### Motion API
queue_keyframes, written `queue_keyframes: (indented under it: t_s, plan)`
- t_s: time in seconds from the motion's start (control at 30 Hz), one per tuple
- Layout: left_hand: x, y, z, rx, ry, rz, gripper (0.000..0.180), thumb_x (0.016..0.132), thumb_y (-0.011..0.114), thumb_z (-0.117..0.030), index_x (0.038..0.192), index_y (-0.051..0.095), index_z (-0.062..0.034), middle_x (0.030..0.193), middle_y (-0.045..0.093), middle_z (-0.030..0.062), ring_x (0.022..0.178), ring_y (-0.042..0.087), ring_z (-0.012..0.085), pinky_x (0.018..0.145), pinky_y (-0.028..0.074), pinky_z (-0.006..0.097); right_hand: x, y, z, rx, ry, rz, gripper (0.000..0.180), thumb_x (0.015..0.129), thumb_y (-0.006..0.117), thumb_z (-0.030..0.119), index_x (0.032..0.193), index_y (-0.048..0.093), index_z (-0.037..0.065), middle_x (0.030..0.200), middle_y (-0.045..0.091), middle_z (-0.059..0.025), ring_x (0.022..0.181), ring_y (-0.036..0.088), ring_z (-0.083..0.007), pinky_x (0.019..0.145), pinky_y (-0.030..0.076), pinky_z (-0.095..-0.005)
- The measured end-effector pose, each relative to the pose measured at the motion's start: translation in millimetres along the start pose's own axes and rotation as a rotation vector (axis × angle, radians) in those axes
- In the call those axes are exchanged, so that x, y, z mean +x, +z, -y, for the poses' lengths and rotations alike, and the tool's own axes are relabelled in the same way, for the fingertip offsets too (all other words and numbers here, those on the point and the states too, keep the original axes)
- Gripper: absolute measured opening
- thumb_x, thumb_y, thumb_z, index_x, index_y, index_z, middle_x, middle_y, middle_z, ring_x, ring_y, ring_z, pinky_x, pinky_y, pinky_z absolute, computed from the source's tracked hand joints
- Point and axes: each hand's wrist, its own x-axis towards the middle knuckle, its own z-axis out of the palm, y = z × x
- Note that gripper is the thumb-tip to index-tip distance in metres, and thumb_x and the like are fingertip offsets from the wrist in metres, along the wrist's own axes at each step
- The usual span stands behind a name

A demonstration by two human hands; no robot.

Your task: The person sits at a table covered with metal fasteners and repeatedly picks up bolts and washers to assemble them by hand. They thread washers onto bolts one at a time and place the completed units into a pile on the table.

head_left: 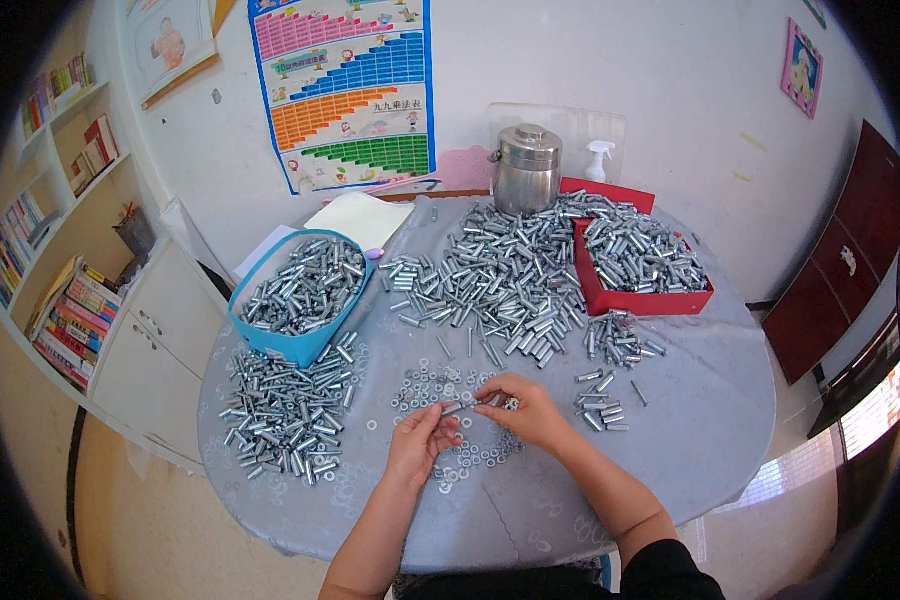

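Hands: left hand [422,437] and right hand [526,408] are pinched together on one bolt [457,407].
Washers [440,385]: scattered just behind the hands, kept within easy reach.

- A large poster [345,90] hangs on the wall behind the surface, upright and rectangular, blue-edged, with stepped bands of pink, blue, orange and green.
- A second poster [173,42] hangs to its left, near the shelves, pale with a wooden-coloured lower edge and a small red figure; its top is cut off by the picture's rim.
- A small pink-framed picture [802,67] hangs high on the wall at the right, tilted a little.
- A red box [638,300], open on top, stands on the surface at the right, filled with metal sleeves.
- A blue box [292,345], open too, stands at the left, likewise full.
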Motion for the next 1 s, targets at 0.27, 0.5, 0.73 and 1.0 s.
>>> queue_keyframes:
  t_s: [0.27, 0.5, 0.73, 1.0]
  plan:
    - [2, -3, 2, -0.006, -0.034, 0.013, 0.028, 0.09, 0.049, -0.019, 0.104, 0.056, 0.0049, 0.076, 0.062, 0.0093, 0.061, 0.058, 0.0132, 0.059, 0.054, 0.029, 0, 4, -4, 0.12, 0.001, 0.017, 0.02, 0.073, 0.068, 0.003, 0.092, 0.064, 0.003, 0.094, 0.06, -0.0063, 0.077, 0.058, -0.0121, 0.068, 0.048, -0.0238]
    - [-1, 0, 2, 0.042, -0.034, 0.023, 0.027, 0.09, 0.051, -0.018, 0.103, 0.056, 0.004, 0.073, 0.061, 0.0084, 0.059, 0.058, 0.0134, 0.057, 0.054, 0.029, -2, 4, -11, -0.026, 0.139, 0.086, 0.019, 0.082, 0.062, 0.018, 0.086, 0.062, 0.0, 0.072, 0.061, -0.0064, 0.063, 0.057, -0.0131, 0.056, 0.045, -0.0263]
    - [-1, 3, 3, 0.043, 0.033, -0.044, 0.027, 0.09, 0.05, -0.019, 0.103, 0.057, 0.0036, 0.073, 0.06, 0.007, 0.06, 0.057, 0.0124, 0.058, 0.053, 0.029, -4, 14, -22, 0.17, 0.154, -0.014, 0.032, 0.088, 0.053, 0.03, 0.084, 0.063, 0.0, 0.064, 0.06, -0.0052, 0.057, 0.055, -0.0131, 0.055, 0.044, -0.0268]
    - [1, 0, 3, 0.046, 0.09, -0.069, 0.027, 0.091, 0.048, -0.018, 0.104, 0.057, 0.0036, 0.075, 0.06, 0.0073, 0.062, 0.056, 0.0117, 0.062, 0.055, 0.031, -3, 10, -5, 0.204, 0.186, 0.102, 0.033, 0.091, 0.048, 0.028, 0.093, 0.062, -0.002, 0.079, 0.062, -0.0063, 0.065, 0.056, -0.0118, 0.06, 0.046, -0.0248]
